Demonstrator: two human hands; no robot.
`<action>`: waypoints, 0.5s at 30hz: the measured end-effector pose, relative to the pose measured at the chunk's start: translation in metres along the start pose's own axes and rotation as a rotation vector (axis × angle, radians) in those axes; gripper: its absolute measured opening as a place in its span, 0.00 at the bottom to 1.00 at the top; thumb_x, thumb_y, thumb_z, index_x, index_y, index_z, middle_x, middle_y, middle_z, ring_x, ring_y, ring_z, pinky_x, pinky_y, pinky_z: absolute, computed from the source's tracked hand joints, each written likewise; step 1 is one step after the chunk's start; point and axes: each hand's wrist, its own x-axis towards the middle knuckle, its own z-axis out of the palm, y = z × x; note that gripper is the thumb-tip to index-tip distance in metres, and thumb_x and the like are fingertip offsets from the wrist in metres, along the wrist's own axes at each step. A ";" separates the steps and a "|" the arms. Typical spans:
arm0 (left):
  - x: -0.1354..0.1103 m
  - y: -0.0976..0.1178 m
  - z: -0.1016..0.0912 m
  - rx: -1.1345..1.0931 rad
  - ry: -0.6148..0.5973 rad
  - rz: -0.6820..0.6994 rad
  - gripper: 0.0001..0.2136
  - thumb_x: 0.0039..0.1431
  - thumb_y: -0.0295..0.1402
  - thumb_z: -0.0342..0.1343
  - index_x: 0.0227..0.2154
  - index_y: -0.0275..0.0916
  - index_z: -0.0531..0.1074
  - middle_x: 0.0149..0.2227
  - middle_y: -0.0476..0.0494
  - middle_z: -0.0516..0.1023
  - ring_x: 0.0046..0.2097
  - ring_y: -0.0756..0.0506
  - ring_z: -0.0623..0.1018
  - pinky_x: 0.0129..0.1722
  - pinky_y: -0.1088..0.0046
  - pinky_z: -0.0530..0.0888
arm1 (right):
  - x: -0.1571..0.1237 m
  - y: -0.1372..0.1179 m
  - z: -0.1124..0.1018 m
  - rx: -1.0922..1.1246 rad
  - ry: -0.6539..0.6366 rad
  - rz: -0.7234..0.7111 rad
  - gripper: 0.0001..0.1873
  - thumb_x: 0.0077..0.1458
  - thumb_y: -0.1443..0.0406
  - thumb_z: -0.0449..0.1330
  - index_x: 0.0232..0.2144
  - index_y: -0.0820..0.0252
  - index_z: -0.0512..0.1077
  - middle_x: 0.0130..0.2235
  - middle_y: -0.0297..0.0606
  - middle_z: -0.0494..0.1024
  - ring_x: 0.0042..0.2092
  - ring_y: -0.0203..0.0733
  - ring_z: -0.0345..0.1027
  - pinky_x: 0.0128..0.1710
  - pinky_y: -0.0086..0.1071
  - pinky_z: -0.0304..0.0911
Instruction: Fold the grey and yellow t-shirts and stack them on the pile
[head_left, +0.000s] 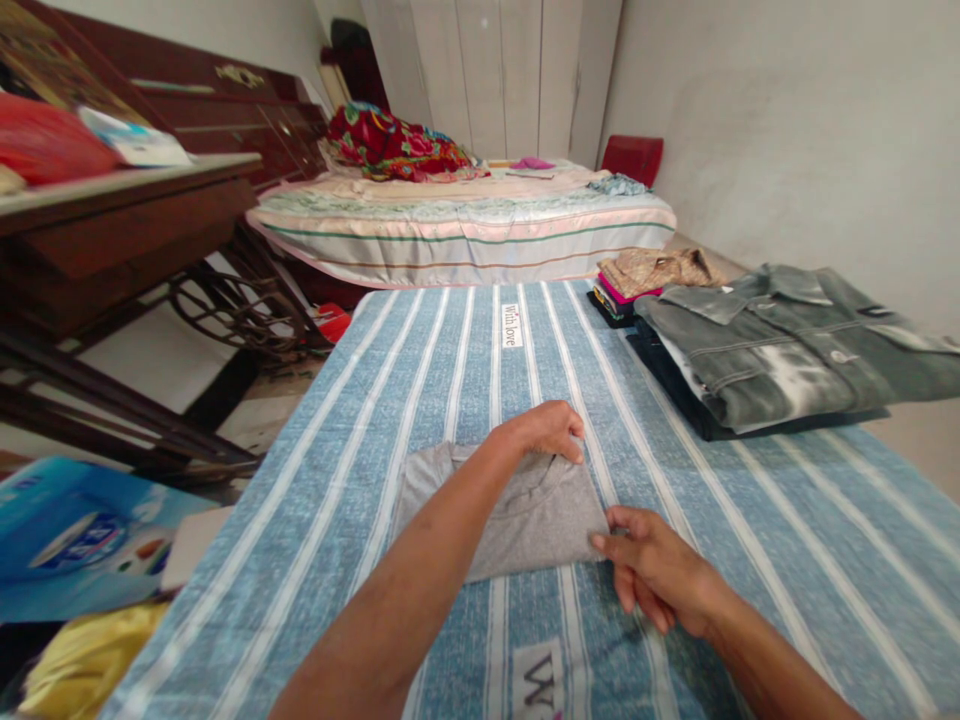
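Observation:
A grey T-shirt (536,525) lies folded into a flat bundle on the blue-and-white striped bed cover (322,500). Reaching across it, my left hand (551,430) is closed on the far right corner of the shirt. My left forearm hides part of the fabric's middle. At the near right corner, my right hand (660,570) pinches the shirt's edge between thumb and forefinger, its other fingers curled below.
To the right lie a folded grey denim jacket (795,350) on dark cloth and a small stack of folded clothes (630,285). Beyond stands another bed (465,235) with a red floral blanket (397,145). A sewing-machine table (127,210) and a blue package (90,540) are at left.

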 end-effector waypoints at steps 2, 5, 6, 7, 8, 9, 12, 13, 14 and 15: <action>0.000 0.001 -0.001 0.008 0.005 0.004 0.07 0.39 0.30 0.63 0.25 0.36 0.76 0.21 0.55 0.72 0.26 0.52 0.69 0.25 0.79 0.61 | -0.001 0.001 0.001 -0.014 0.025 0.010 0.19 0.47 0.49 0.54 0.33 0.58 0.59 0.12 0.26 0.68 0.07 0.29 0.48 0.06 0.21 0.34; 0.000 0.002 -0.002 0.017 0.025 -0.009 0.05 0.39 0.30 0.64 0.23 0.37 0.76 0.20 0.55 0.72 0.25 0.52 0.68 0.26 0.78 0.60 | 0.000 0.001 0.002 -0.023 0.046 0.018 0.19 0.47 0.49 0.54 0.31 0.57 0.58 0.11 0.25 0.67 0.07 0.29 0.49 0.05 0.21 0.33; 0.000 0.002 -0.002 0.017 0.032 -0.012 0.05 0.38 0.29 0.64 0.23 0.37 0.76 0.20 0.55 0.71 0.25 0.52 0.68 0.26 0.78 0.60 | 0.001 0.001 0.002 -0.024 0.051 0.018 0.19 0.47 0.49 0.53 0.30 0.57 0.58 0.11 0.26 0.67 0.07 0.29 0.49 0.05 0.22 0.32; 0.001 0.002 -0.001 0.017 0.037 -0.013 0.05 0.38 0.29 0.64 0.23 0.37 0.76 0.20 0.55 0.71 0.25 0.52 0.68 0.26 0.78 0.60 | 0.001 0.002 0.002 -0.025 0.055 0.018 0.18 0.48 0.49 0.53 0.29 0.56 0.57 0.11 0.26 0.67 0.07 0.29 0.49 0.05 0.22 0.32; 0.001 0.002 -0.001 0.020 0.040 -0.012 0.05 0.38 0.29 0.64 0.22 0.37 0.76 0.20 0.55 0.71 0.25 0.52 0.68 0.26 0.78 0.60 | 0.002 0.002 0.002 -0.025 0.058 0.017 0.18 0.48 0.49 0.53 0.28 0.56 0.57 0.12 0.26 0.67 0.07 0.29 0.49 0.05 0.22 0.32; 0.001 0.002 -0.001 0.026 0.042 -0.011 0.05 0.38 0.29 0.64 0.22 0.37 0.76 0.19 0.55 0.71 0.24 0.52 0.67 0.26 0.78 0.60 | 0.003 0.003 0.002 -0.024 0.060 0.014 0.17 0.48 0.50 0.52 0.28 0.56 0.57 0.12 0.27 0.68 0.07 0.29 0.49 0.05 0.22 0.33; 0.002 0.002 0.000 0.066 0.048 -0.011 0.05 0.38 0.30 0.64 0.20 0.37 0.74 0.17 0.56 0.67 0.23 0.52 0.65 0.24 0.77 0.57 | 0.004 0.005 0.002 -0.021 0.067 0.003 0.15 0.51 0.51 0.50 0.27 0.56 0.57 0.12 0.28 0.69 0.07 0.29 0.50 0.05 0.22 0.34; 0.003 0.002 0.000 0.081 0.051 -0.010 0.06 0.37 0.31 0.64 0.20 0.37 0.73 0.17 0.56 0.66 0.23 0.52 0.65 0.24 0.77 0.56 | 0.005 0.005 0.002 -0.021 0.069 0.002 0.15 0.51 0.52 0.49 0.27 0.57 0.57 0.12 0.28 0.69 0.07 0.29 0.50 0.05 0.22 0.34; 0.003 0.003 0.000 0.095 0.055 -0.006 0.06 0.37 0.31 0.64 0.19 0.37 0.72 0.17 0.56 0.65 0.23 0.53 0.64 0.23 0.77 0.55 | 0.005 0.006 0.002 -0.022 0.073 0.000 0.15 0.52 0.52 0.49 0.27 0.57 0.57 0.13 0.29 0.69 0.07 0.30 0.51 0.05 0.22 0.35; 0.003 0.003 0.000 0.109 0.059 -0.002 0.07 0.37 0.31 0.64 0.19 0.37 0.71 0.17 0.57 0.64 0.23 0.53 0.63 0.23 0.77 0.54 | 0.005 0.006 0.002 -0.021 0.076 -0.001 0.14 0.52 0.52 0.48 0.26 0.57 0.58 0.13 0.29 0.69 0.07 0.30 0.51 0.05 0.23 0.35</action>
